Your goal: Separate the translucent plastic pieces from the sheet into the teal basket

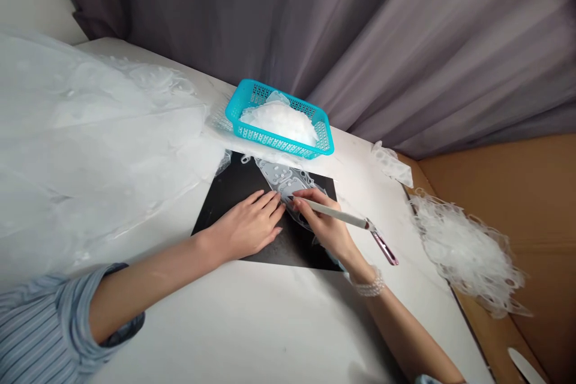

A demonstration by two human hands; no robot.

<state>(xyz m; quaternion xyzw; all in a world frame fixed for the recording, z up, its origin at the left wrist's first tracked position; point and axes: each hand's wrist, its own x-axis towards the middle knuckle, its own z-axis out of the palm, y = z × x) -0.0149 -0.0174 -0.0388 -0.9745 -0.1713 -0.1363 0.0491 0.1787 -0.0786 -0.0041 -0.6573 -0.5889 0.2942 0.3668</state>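
My left hand [250, 225] lies flat, fingers stretched out, on a black mat [234, 192] and presses the edge of a clear plastic sheet with round holes [288, 181]. My right hand [324, 222] is closed around a white pen-like tool with a pink end [346, 219], its tip resting on the sheet just beside my left fingertips. A pearl bracelet [369, 285] circles my right wrist.
A turquoise basket [324, 132] heaped with white translucent pieces stands behind the mat. A large pile of clear plastic film [90, 144] covers the table's left. A heap of clear scraps [468, 249] lies at the right edge over a cardboard box. Grey curtain behind.
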